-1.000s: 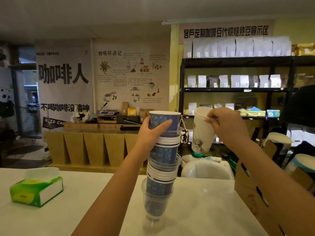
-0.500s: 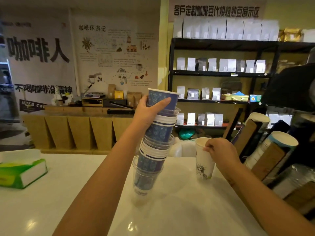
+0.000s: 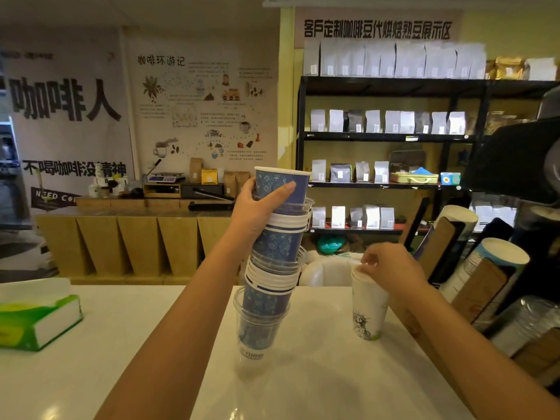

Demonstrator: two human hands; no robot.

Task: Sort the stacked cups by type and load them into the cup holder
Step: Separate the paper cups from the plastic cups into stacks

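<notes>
The left hand (image 3: 257,207) grips the mixed cup stack (image 3: 269,268) standing on the surface (image 3: 333,374). The right hand (image 3: 391,268) pinches the white cup (image 3: 368,310) by its rim.

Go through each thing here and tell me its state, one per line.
mixed cup stack: standing on the counter, leaning, blue paper and clear plastic cups nested
left hand: grips the stack's top
white printed cup: upright on the counter
right hand: pinches the white cup's rim
tissue box: open, tissue sticking out

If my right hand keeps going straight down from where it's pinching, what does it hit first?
Likely the white cup itself: the right hand sits over its rim, and the cup stands on the white counter.
</notes>
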